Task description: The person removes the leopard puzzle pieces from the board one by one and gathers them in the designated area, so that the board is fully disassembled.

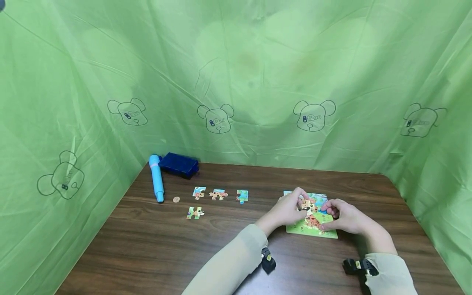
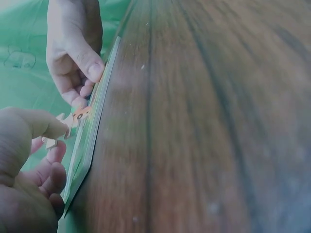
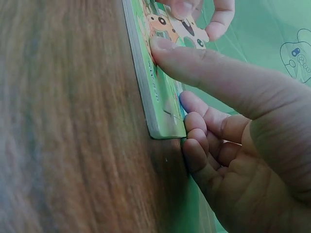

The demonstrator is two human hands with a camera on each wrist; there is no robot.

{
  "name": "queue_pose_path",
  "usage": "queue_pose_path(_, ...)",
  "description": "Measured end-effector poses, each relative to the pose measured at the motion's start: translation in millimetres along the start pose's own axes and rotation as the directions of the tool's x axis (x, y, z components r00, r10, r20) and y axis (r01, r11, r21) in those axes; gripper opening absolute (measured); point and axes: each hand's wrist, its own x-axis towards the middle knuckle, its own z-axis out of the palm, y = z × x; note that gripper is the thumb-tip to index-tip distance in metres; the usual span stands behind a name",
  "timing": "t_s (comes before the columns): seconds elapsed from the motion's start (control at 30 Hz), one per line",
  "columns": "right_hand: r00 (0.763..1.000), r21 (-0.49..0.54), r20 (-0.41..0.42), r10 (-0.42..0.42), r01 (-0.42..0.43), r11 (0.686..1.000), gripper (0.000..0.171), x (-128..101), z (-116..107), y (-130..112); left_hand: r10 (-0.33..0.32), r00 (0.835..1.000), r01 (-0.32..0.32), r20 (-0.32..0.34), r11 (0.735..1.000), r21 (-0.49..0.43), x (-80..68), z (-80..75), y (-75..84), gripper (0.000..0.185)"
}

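A jigsaw puzzle board (image 1: 303, 231) with a green and blue picture lies on the right part of the table. Over its middle my left hand (image 1: 285, 209) pinches a puzzle piece (image 3: 189, 32) with a pale animal face on it, tilted against the board. At the board's right side, my right hand (image 1: 344, 218) rests its thumb on the picture and has its other fingers curled at the edge. An orange spotted animal (image 1: 312, 222) shows on the picture between both hands. The fingers hide part of the board.
Several loose puzzle pieces (image 1: 218, 194) lie left of the board, one (image 1: 195, 212) nearer the front. Beside them is a small round disc (image 1: 176, 199). A blue cylindrical stick (image 1: 156, 180) and a dark blue box (image 1: 179, 164) stand at the back left. Green sheeting (image 1: 250, 82) surrounds the table.
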Motion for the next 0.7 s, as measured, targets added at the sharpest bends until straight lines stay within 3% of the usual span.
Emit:
queue_pose_path(0.23,1.0,-0.008,-0.001,0.017,-0.017,1.0,0.056,0.5,0.0,-0.4,0.051,0.999,-0.05,0.011,0.998,-0.044,-3.0,-5.8,-0.2,0.036)
queue_pose_path(0.53,1.0,-0.016,-0.004,0.027,-0.027,1.0,0.055,-0.1,-0.7,-1.5,0.11,0.994,-0.11,0.005,0.993,0.049,-5.0,-6.3,5.3,0.032)
queue_pose_path(0.7,1.0,0.0,0.004,0.013,-0.013,1.0,0.054,-0.6,-1.1,-3.5,0.092,0.996,-0.092,-0.015,0.996,0.003,-5.9,-7.0,6.6,0.03)
